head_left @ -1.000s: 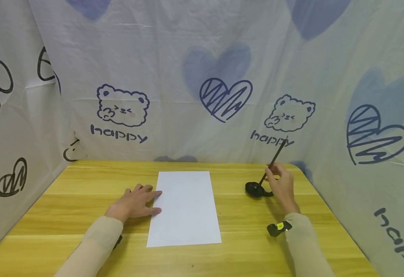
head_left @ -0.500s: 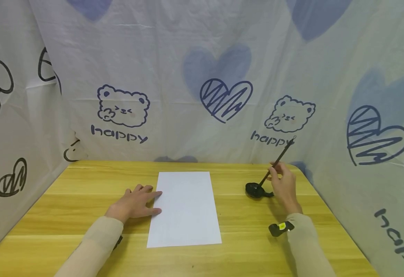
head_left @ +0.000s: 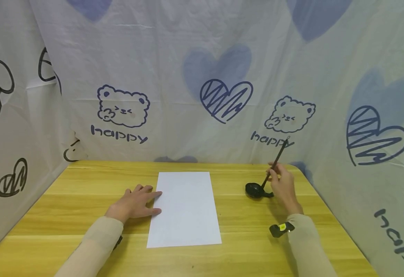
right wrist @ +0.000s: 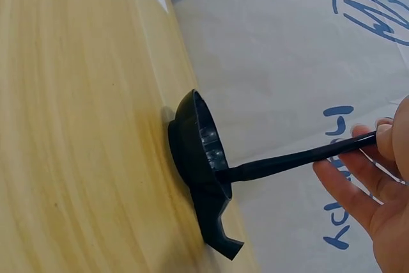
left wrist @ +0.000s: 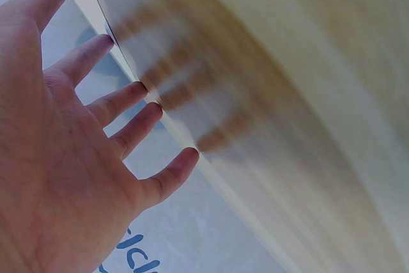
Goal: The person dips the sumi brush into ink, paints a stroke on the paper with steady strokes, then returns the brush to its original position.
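My left hand [head_left: 132,204] rests on the table with thumb and index fingertip on the left edge of a white sheet of paper [head_left: 186,209]. In the left wrist view its fingers spread out straight, fingertips down on the tabletop. My right hand [head_left: 285,189] pinches a dark writing brush [head_left: 277,158] between thumb and fingers. The brush slants, its lower end at the right rim of a small black ink dish [head_left: 252,189]. In the right wrist view the brush head [right wrist: 246,172] reaches into the dish's bowl [right wrist: 192,139]; its tip is hidden.
The wooden table [head_left: 67,215] ends in a back edge against a white curtain [head_left: 174,115] printed with hearts and bears. A curved black arm [right wrist: 217,231] juts from the dish. A black wrist camera [head_left: 281,229] sits beside the right cuff.
The top of the brush swung right, then back left, while its lower end shifted from the dish's middle toward its right rim. Left hand, paper and dish have stayed in place.
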Tool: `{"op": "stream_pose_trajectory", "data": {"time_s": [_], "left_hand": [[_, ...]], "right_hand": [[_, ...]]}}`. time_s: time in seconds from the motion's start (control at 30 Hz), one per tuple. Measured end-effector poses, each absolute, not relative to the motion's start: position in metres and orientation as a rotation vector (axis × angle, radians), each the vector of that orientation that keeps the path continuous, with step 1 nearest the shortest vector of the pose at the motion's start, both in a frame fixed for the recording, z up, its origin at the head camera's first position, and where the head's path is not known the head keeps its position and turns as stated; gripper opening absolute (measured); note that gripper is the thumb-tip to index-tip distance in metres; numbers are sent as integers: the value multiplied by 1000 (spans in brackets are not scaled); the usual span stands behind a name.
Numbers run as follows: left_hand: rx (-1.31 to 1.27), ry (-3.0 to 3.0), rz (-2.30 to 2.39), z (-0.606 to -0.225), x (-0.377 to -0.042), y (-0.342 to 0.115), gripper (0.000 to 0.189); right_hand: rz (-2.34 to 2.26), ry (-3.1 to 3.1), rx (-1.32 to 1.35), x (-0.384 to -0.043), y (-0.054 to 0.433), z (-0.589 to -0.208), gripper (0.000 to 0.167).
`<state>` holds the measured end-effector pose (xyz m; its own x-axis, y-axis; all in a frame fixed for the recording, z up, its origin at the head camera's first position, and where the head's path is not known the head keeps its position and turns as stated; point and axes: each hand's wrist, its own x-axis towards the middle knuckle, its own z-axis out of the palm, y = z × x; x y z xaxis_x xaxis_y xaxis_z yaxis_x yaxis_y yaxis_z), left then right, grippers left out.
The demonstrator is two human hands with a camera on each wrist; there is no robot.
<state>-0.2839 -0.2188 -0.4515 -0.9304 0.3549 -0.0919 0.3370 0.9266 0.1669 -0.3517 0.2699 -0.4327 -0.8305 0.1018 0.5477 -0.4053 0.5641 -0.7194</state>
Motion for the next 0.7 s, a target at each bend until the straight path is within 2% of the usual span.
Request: {"op": "stream_pose_trajectory", "data": {"time_s": [0.7], "left_hand": [[534, 2972, 254, -452, -283, -218, 74]], "right_hand": [[1161, -2252, 260, -354, 271, -430, 22]]}}
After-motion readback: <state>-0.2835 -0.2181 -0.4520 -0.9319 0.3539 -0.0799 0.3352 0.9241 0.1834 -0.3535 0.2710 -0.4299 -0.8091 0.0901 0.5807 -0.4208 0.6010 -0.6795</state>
